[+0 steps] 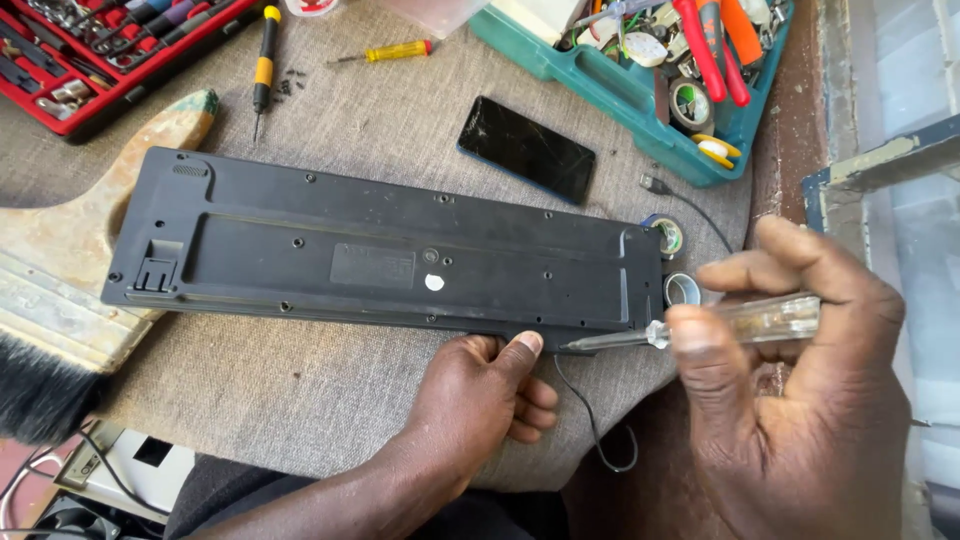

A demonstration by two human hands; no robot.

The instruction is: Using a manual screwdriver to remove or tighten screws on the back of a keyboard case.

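A black keyboard [380, 255] lies face down on a grey cloth, its underside with several screw holes showing. My left hand [480, 395] grips its near edge with the thumb on top. My right hand [800, 390] holds a screwdriver [690, 328] with a clear handle; its metal tip rests at the keyboard's near edge beside my left thumb. A thin black cable [600, 430] runs from the keyboard's edge toward me.
A cracked black phone [527, 148] lies beyond the keyboard. A teal toolbox [640, 100] with pliers and tape sits at the back right, a red tool case [110, 50] back left. Two screwdrivers [263, 60], small screws, tape rolls [672, 262] and a large brush [60, 300] lie around.
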